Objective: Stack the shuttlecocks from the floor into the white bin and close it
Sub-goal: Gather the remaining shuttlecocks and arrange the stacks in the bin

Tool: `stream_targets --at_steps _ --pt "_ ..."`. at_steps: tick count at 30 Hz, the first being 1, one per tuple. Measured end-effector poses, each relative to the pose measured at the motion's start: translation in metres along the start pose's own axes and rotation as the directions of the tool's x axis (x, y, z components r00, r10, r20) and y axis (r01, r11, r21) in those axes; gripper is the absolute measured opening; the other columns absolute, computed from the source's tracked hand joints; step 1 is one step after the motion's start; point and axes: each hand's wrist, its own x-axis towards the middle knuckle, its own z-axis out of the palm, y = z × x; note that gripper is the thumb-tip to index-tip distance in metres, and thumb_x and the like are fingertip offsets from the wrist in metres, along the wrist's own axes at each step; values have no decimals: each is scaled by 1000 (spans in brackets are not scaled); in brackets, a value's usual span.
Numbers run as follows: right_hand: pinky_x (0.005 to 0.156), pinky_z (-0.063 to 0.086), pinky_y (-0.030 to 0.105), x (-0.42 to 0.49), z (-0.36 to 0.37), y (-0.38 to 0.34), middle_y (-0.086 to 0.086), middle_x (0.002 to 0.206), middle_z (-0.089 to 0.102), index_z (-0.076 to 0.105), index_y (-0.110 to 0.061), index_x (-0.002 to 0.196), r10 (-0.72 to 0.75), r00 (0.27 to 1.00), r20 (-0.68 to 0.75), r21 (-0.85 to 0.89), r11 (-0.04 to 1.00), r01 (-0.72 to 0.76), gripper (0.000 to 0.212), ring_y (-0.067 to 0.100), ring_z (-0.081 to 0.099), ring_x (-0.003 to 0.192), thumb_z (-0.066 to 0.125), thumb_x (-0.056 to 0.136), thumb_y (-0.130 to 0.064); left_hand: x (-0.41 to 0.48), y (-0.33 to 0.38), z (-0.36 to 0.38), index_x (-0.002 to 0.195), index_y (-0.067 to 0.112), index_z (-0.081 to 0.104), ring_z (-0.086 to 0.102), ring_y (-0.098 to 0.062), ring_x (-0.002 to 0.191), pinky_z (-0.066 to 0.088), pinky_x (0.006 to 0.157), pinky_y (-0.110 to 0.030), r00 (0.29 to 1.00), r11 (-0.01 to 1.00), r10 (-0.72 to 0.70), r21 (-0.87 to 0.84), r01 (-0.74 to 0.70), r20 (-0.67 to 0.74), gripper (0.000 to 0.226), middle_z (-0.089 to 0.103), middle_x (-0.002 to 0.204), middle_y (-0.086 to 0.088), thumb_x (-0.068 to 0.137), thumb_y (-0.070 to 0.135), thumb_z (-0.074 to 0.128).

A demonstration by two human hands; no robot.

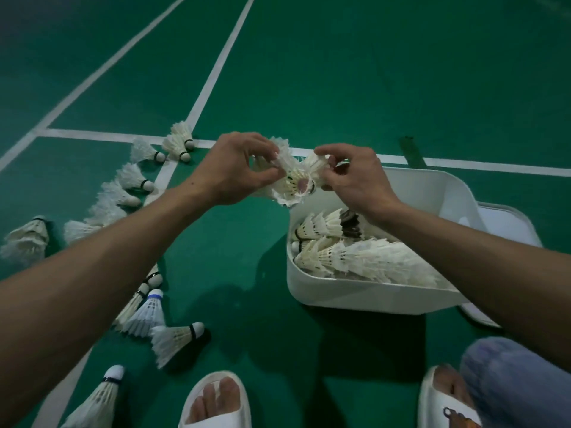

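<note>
left hand [238, 168] curled narrow, thumb and fingertips pinching the feather skirt of a white feathered shuttlecock cluster [292, 180] held in the air at 12 o'clock from the feet. right hand [352, 177] likewise nearly closed, fingertips gripping the same cluster from its 3 o'clock side, a cork end facing the camera between both hands. held just above the 10 o'clock corner of the white rounded plastic bin [355, 295], open on the green court floor [340, 72], with nested rows of white shuttlecocks [349, 257] lying on their sides inside. flat white lid [506, 223] resting on the floor at the bin's 3 o'clock side. loose white shuttlecocks [136, 177] scattered on the floor from 8 to 11 o'clock. white slide sandals [216, 403] at 6 o'clock.
</note>
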Motion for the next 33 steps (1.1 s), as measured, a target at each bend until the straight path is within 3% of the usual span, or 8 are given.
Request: stream_targets --at_steps 4,7,11,18,25,30,33 --pt "76 56 22 -8 -28 20 -6 91 58 64 -20 122 52 999 4 -44 998 -52 45 17 67 85 73 80 -5 17 18 20 92 14 71 58 -10 94 42 82 -14 998 999 23 -25 -22 51 13 65 114 -4 81 21 72" --pt "79 59 30 -13 -46 42 -7 93 58 64 -19 118 122 992 -11 -22 992 -122 45 14 66 84 75 79 -1 27 30 41 93 11 72 59 -11 95 42 80 -11 991 999 50 -26 -47 123 16 65 114 -2 81 22 72" --pt "73 61 36 -18 -62 74 -5 103 62 66 -19 117 197 977 -79 -54 978 -202 43 13 68 78 74 79 0 37 39 70 93 7 73 60 -16 96 48 89 -30 968 997 65 16 -71 243 20 66 112 -5 82 24 72" --pt "80 59 39 -22 -74 123 -6 99 66 70 -19 111 330 934 -137 -34 941 -337 44 16 69 82 81 72 -2 48 26 101 90 9 74 57 -13 92 44 87 -28 953 994 5 98 -37 304 19 67 110 -4 82 26 73" --pt "62 61 34 -22 -56 132 1 99 66 68 -12 111 458 888 36 90 884 -459 42 21 69 65 77 73 6 52 6 106 89 6 74 56 -12 87 44 85 -26 939 984 -14 173 -48 343 20 67 109 -4 82 25 73" --pt "69 61 36 -16 -33 134 6 107 65 64 -9 120 479 859 182 74 864 -497 49 24 69 83 70 76 12 57 1 113 86 9 75 52 -8 85 40 83 -24 927 977 15 193 -94 375 16 67 109 -3 82 24 73" --pt "72 61 36 -8 -28 136 4 111 64 62 -10 124 491 852 184 46 861 -506 54 25 69 84 69 76 14 59 -1 116 86 10 75 50 -7 85 39 82 -23 930 977 26 186 -101 368 17 66 110 -3 83 26 72"
